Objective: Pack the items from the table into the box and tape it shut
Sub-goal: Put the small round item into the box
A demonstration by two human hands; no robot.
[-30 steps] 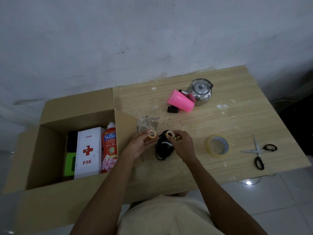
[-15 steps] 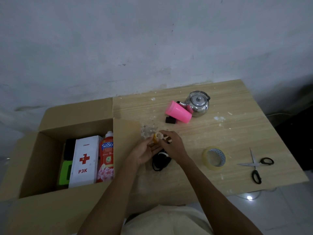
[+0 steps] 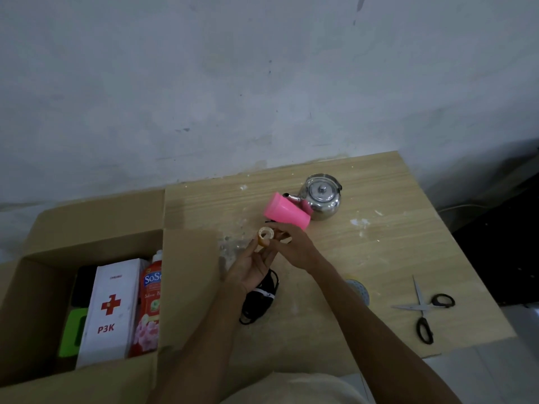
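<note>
Hands drifted up toward the pink cup [image 3: 287, 211]; right hand [image 3: 294, 247] pinches the small tape roll [image 3: 264, 236], left hand [image 3: 250, 271] slack-fingered under it, box [image 3: 87, 237] at 9 o'clock. Sloppy handover and I reckon it drops on the worktop [image 3: 379, 258] or sets the cup rolling

a: where are the hands?
b: over the bench [image 3: 379, 243], beside the open box [image 3: 87, 228]. the right hand [image 3: 294, 247] pinches a small roll [image 3: 265, 236]. the left hand [image 3: 250, 272] lies palm up, fingertips touching it.
a: and around them?
b: a pink cup [image 3: 287, 211] on its side just beside a kettle [image 3: 322, 196], a black cord [image 3: 259, 300] under the hands, scissors [image 3: 423, 309] to the right. a white first-aid case [image 3: 110, 310] and a bottle [image 3: 150, 301] stand in the box.
</note>
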